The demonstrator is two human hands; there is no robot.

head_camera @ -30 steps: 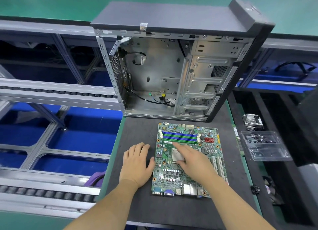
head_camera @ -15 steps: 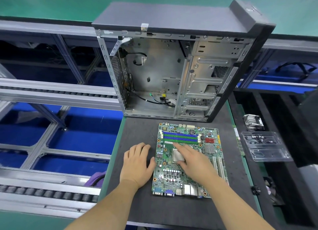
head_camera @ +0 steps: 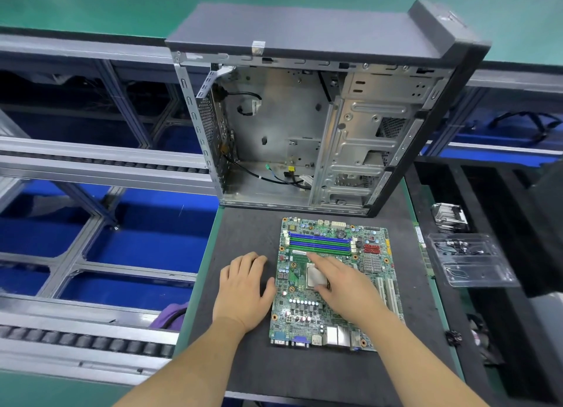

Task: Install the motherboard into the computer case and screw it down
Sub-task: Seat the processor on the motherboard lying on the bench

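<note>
While the left hand (head_camera: 242,291) is lying flat and relaxed on the dark mat (head_camera: 243,230), thumb touching the board's left edge, the right hand (head_camera: 344,288) is resting with straight fingers on the motherboard (head_camera: 332,285) beside its silver processor (head_camera: 315,276) (gripping nothing). Beyond both hands the computer case (head_camera: 320,117) is standing upright, open side facing them. The board's printing is too small to read.
</note>
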